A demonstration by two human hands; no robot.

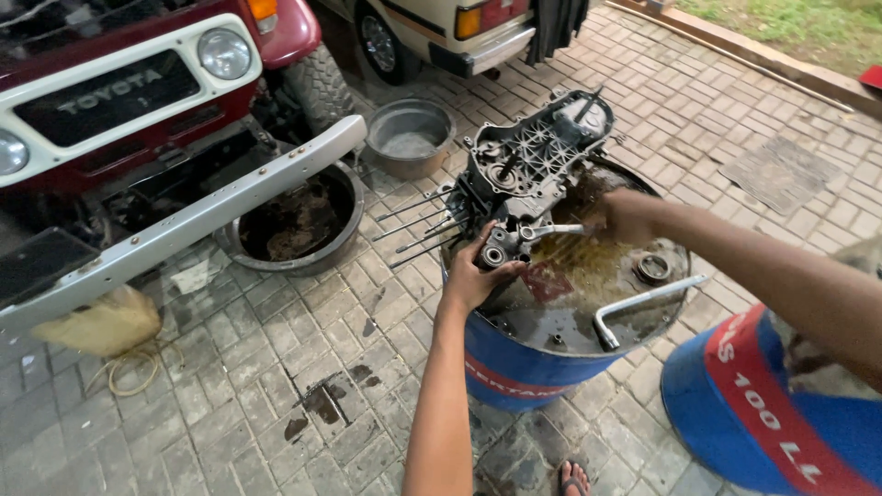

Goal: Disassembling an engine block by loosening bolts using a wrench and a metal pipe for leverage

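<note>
- A yellowish bag (pixel 95 321) and a loop of cord (pixel 131 367) lie on the brick paving far to the left of the blue drum (pixel 524 372), under the pale bumper (pixel 184 225) of a red off-road vehicle (pixel 119 83).
- A wide metal basin (pixel 294 225) with dark residue sits on the paving left of the drum, partly beneath that bumper.
- A smaller grey metal bowl (pixel 410 138) stands beyond the basin, up and left of the drum.
- Dark oil stains (pixel 322 404) mark the bricks just left of the drum's foot.
- The left hand (pixel 478 276) is at the drum's near-left rim, fingers curled closed around the lower end of the engine crankcase (pixel 528 170).
- The crankcase stands tilted on the drum's oily top, long studs (pixel 418 225) jutting leftward past the rim.
- The right hand (pixel 620 216) reaches over the drum's top, closed around the handle of a wrench (pixel 551 231) whose head meets the crankcase's lower end.
- A round bearing-like ring (pixel 653 268) lies on the drum top toward its right edge.
- An L-shaped socket wrench (pixel 643 308) rests across the drum's near-right rim.
- A second blue drum with a red band (pixel 763 404) stands just right of the first.
</note>
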